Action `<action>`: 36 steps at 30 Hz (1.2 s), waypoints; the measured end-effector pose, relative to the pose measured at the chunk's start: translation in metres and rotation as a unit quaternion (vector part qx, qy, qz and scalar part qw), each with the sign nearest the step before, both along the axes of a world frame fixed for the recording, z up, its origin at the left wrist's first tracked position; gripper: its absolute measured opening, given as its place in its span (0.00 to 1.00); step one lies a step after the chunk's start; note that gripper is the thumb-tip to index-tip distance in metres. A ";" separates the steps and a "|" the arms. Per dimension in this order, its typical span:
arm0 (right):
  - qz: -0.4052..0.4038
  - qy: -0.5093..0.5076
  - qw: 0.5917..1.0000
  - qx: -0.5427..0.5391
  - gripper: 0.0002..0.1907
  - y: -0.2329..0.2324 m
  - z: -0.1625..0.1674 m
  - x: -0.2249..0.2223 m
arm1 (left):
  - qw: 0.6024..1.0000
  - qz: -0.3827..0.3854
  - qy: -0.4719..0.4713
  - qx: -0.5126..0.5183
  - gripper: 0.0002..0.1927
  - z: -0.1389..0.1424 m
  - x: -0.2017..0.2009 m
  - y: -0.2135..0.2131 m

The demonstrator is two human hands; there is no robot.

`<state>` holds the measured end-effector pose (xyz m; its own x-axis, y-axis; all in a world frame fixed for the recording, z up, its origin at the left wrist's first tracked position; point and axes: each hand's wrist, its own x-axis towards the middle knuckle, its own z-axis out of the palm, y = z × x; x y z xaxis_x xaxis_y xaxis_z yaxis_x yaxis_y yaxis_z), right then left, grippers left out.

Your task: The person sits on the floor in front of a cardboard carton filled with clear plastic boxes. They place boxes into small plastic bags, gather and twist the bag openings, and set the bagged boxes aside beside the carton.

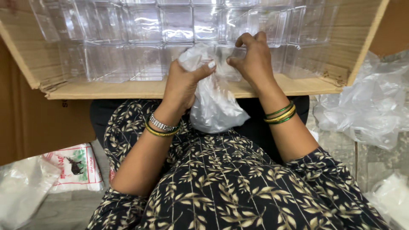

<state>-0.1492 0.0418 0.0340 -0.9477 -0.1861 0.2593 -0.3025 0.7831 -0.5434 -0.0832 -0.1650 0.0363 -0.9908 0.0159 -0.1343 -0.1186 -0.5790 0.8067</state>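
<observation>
Both of your hands are clamped on a clear plastic bag (215,100) at the centre of view: your left hand (182,85) grips its gathered top from about nine o'clock, and your right hand (253,59) pinches the same edge from about two o'clock. At twelve o'clock, behind the bag, an open cardboard box (170,88) lies on its side, packed with rows of clear plastic containers (140,38). At three o'clock sits a heap of crumpled plastic wrap (370,102). At eight o'clock a printed white pouch (76,168) lies on the floor.
</observation>
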 end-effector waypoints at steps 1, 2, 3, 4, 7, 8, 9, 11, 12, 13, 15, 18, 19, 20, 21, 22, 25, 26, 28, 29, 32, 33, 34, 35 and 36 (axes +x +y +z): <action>0.001 -0.007 1.000 -0.001 0.20 -0.004 0.003 0.002 | 1.000 0.000 -0.006 0.006 0.20 -0.001 0.000 0.000; 0.015 0.019 0.999 -0.044 0.17 -0.007 0.007 0.004 | 1.000 0.000 -0.010 0.011 0.21 -0.001 -0.001 0.001; 0.031 0.046 0.995 -0.087 0.13 -0.009 0.012 0.008 | 1.000 0.000 -0.012 0.018 0.22 -0.002 -0.001 0.001; 0.047 0.072 0.988 -0.128 0.11 -0.012 0.016 0.013 | 1.000 0.004 -0.002 0.014 0.21 -0.002 -0.001 0.001; 0.144 -0.300 0.871 -0.362 0.06 -0.017 0.026 0.034 | 1.000 0.005 -0.004 0.029 0.20 -0.001 0.000 -0.002; 0.133 -0.277 0.882 -0.357 0.05 -0.018 0.028 0.041 | 0.998 0.003 -0.018 0.053 0.18 0.001 0.001 -0.003; 0.121 -0.253 0.893 -0.351 0.05 -0.018 0.031 0.049 | 0.997 0.000 -0.030 0.077 0.17 0.003 0.002 -0.005; 0.096 -0.237 0.892 -0.373 0.05 -0.013 0.037 0.062 | 1.000 0.009 0.003 0.000 0.17 0.009 0.006 -0.013; 0.081 -0.246 0.878 -0.402 0.05 -0.006 0.041 0.067 | 0.999 0.015 0.018 -0.039 0.16 0.012 0.009 -0.019; 0.066 -0.255 0.863 -0.430 0.06 -0.002 0.044 0.072 | 0.999 0.011 0.011 -0.052 0.15 0.015 0.014 -0.024; 0.098 -0.344 0.813 -0.459 0.08 0.003 0.046 0.080 | 0.997 -0.001 -0.004 -0.076 0.11 0.019 0.024 -0.029; 0.124 -0.356 0.773 -0.511 0.11 0.002 0.041 0.087 | 0.962 -0.095 0.002 -0.257 0.07 0.018 0.039 -0.024; 0.132 -0.340 0.766 -0.529 0.12 0.000 0.038 0.088 | 0.970 -0.080 -0.004 -0.229 0.08 0.016 0.042 -0.021; 0.118 -0.309 0.780 -0.531 0.11 -0.002 0.035 0.089 | 0.978 -0.063 -0.009 -0.201 0.09 0.015 0.045 -0.018; 0.104 -0.277 0.793 -0.532 0.09 -0.004 0.032 0.091 | 0.984 -0.047 -0.013 -0.173 0.09 0.013 0.046 -0.017; 0.090 -0.245 0.805 -0.532 0.08 -0.004 0.030 0.093 | 0.989 -0.023 -0.013 -0.142 0.10 0.012 0.047 -0.017; 0.007 -0.286 0.800 -0.527 0.07 -0.006 0.025 0.103 | 0.995 0.021 -0.019 -0.093 0.11 0.009 0.046 -0.016; 0.017 -0.287 0.806 -0.518 0.05 -0.007 0.024 0.108 | 0.994 0.018 -0.026 -0.106 0.10 0.009 0.046 -0.016; 0.036 -0.288 0.816 -0.500 0.06 -0.011 0.021 0.114 | 0.995 0.008 -0.051 -0.081 0.10 0.009 0.046 -0.016; 0.046 -0.277 0.833 -0.476 0.09 -0.012 0.020 0.115 | 0.997 -0.002 -0.068 -0.042 0.10 0.009 0.047 -0.016; 0.053 -0.298 0.807 -0.507 0.14 -0.011 0.021 0.111 | 0.977 -0.150 -0.027 0.146 0.13 0.010 0.050 -0.023; 0.047 -0.336 0.742 -0.578 0.11 -0.006 0.025 0.109 | 0.951 -0.216 0.003 0.221 0.15 0.010 0.050 -0.026; 0.044 -0.369 0.669 -0.643 0.09 -0.004 0.029 0.102 | 0.964 -0.209 -0.028 0.161 0.14 0.009 0.048 -0.029; 0.054 -0.366 0.634 -0.679 0.09 0.003 0.036 0.099 | 0.974 -0.198 -0.059 0.097 0.13 0.010 0.046 -0.032; 0.065 -0.363 0.595 -0.714 0.09 0.013 0.045 0.096 | 0.978 -0.185 -0.090 0.031 0.14 0.010 0.044 -0.035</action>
